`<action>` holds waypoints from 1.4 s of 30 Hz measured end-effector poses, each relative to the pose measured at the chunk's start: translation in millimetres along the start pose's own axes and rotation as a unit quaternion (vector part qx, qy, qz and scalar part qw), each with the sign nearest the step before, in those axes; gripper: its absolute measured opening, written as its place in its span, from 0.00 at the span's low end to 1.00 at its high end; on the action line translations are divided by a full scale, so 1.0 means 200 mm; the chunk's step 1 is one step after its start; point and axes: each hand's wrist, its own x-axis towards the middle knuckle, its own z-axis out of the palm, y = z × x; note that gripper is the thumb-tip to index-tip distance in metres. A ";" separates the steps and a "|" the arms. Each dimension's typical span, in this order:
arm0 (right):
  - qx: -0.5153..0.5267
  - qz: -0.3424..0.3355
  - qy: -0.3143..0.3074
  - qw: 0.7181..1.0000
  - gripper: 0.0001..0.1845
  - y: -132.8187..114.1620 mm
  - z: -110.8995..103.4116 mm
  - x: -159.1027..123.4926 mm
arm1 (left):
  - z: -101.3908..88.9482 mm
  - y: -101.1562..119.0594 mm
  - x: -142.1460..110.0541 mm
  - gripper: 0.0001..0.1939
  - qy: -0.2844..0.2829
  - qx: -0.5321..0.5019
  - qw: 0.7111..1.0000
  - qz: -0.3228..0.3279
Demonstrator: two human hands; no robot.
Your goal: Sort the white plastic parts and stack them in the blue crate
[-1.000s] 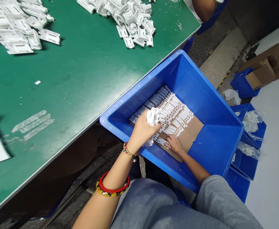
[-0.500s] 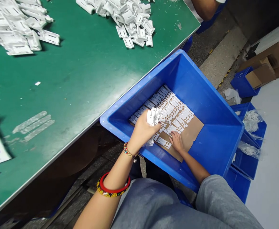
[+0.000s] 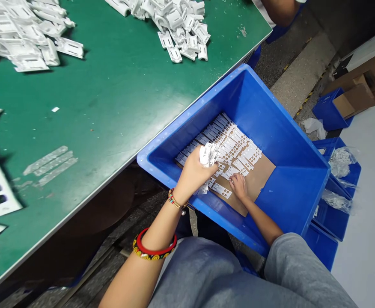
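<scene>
Over the near left side of a blue bin (image 3: 290, 141), my left hand (image 3: 194, 173) is closed around a bundle of flat white plastic pieces (image 3: 208, 155); more of them stick out below the palm. My right hand (image 3: 239, 186) is down inside the bin, its fingers bent and closed at the end of a white plastic piece (image 3: 228, 173); the fingertips are partly hidden. Rows of similar slotted white pieces (image 3: 229, 147) lie side by side on a brown cardboard sheet (image 3: 262, 172). A single piece (image 3: 221, 191) lies apart, close to my right hand.
A green table (image 3: 110, 107) borders the bin on the left, with heaps of white plastic parts (image 3: 177, 25) on it and larger white pieces (image 3: 1, 188) at its left edge. Blue crates (image 3: 338, 214) and a cardboard box (image 3: 354, 100) stand right. Another person's arm (image 3: 280, 9) shows at top.
My right hand's fingers have curled in more and the hand has shifted slightly over the pieces. My left hand keeps its bundle. The whole view has shifted a little.
</scene>
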 end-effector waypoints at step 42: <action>0.014 0.024 -0.006 1.000 0.14 -0.07 0.00 0.46 | 0.00 -0.02 0.00 0.10 -0.007 -0.005 1.000 -0.002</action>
